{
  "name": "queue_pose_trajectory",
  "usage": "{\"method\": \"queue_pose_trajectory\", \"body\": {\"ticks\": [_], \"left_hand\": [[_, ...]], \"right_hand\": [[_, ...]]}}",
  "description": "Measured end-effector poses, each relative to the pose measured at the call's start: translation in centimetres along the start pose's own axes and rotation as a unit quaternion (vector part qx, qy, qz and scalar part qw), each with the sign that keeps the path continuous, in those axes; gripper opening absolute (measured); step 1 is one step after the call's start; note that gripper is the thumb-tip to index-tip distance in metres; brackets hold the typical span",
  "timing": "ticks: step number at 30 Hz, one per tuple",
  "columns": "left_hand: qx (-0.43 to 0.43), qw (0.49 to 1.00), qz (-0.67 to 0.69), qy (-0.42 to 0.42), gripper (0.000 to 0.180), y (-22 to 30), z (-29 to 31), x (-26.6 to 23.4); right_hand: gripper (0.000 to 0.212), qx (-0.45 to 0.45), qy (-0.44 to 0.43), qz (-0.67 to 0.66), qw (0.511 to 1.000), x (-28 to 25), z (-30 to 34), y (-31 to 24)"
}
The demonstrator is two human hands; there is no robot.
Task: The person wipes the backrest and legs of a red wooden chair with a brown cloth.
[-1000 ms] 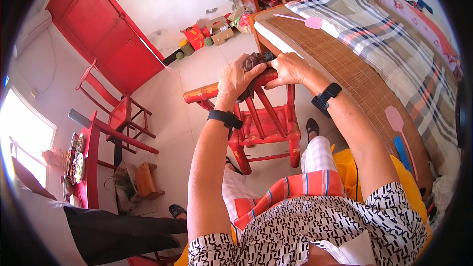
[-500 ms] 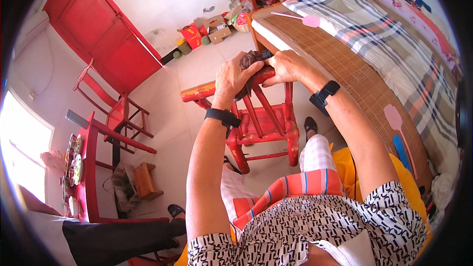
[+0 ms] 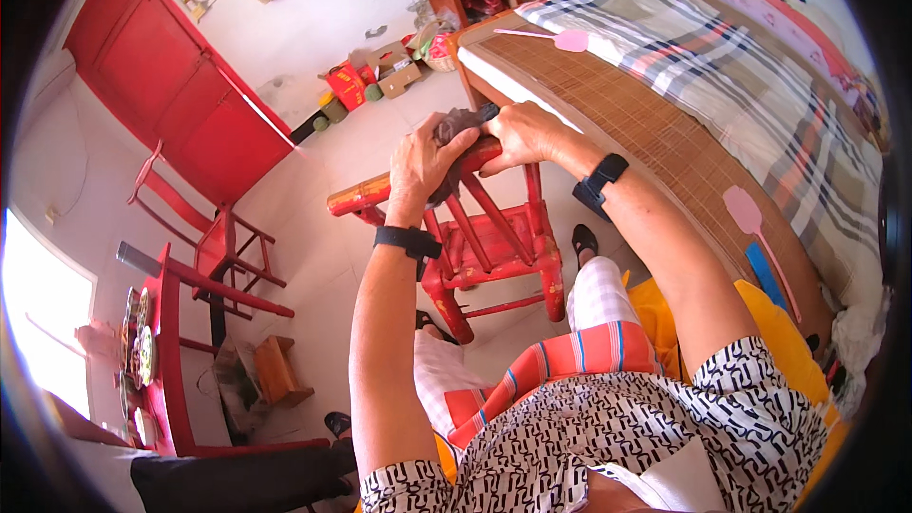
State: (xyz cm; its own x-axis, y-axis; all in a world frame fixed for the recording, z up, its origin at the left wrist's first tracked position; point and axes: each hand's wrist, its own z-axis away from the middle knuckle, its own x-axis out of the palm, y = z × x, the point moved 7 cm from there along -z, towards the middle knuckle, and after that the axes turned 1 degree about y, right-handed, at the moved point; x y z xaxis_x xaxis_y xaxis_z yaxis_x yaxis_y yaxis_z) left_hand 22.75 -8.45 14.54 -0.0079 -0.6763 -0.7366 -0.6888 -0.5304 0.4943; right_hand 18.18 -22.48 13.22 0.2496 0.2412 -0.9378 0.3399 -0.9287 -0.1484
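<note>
In front of me stands a small red wooden chair (image 3: 482, 275) with worn, chipped paint, its backrest toward the far side. A crumpled dark brown cloth (image 3: 458, 125) lies over the chair's top rail (image 3: 356, 196). My left hand (image 3: 420, 169) is closed on the cloth at the middle of the rail, thumb on top, and a fold hangs below. Close beside it, my right hand (image 3: 527, 136) curls over the rail's right end and the dark end of the cloth; its fingertips are partly hidden. Both wrists wear black bands.
Right of me is a bed with a bamboo mat (image 3: 655, 123), a plaid quilt (image 3: 703, 47) and pink fly swatters (image 3: 746, 212). At left are a red table (image 3: 171, 342) with dishes, another red chair (image 3: 217, 242), and a seated person's dark-trousered leg (image 3: 237, 480).
The whole view has shifted slightly, so the chair and hands appear a little further left. Both hands keep nearly the same place on the rail and cloth.
</note>
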Motion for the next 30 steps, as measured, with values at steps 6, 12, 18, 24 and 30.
{"method": "queue_pose_trajectory", "body": {"ticks": [6,12,18,24,30], "left_hand": [[-0.005,1.0,-0.009,0.002,0.06,0.02,-0.01,0.06],[0.003,1.0,-0.016,0.018,0.061,-0.2,-0.02,-0.02],[0.003,1.0,-0.009,0.005,0.059,0.15,-0.08,-0.13],[-0.011,1.0,0.002,0.002,0.058,-0.44,-0.04,0.05],[-0.012,1.0,-0.004,0.003,0.061,-0.56,0.11,-0.1]], "right_hand": [[0.06,0.017,0.006,-0.003,1.0,-0.19,0.27,0.1],[0.064,0.003,-0.001,-0.001,1.0,0.08,0.07,0.07],[0.062,-0.002,-0.003,0.013,1.0,-0.12,0.07,-0.13],[0.063,0.013,0.008,0.001,1.0,-0.59,0.24,-0.33],[0.064,0.003,0.001,0.003,1.0,-0.4,0.14,-0.5]]}}
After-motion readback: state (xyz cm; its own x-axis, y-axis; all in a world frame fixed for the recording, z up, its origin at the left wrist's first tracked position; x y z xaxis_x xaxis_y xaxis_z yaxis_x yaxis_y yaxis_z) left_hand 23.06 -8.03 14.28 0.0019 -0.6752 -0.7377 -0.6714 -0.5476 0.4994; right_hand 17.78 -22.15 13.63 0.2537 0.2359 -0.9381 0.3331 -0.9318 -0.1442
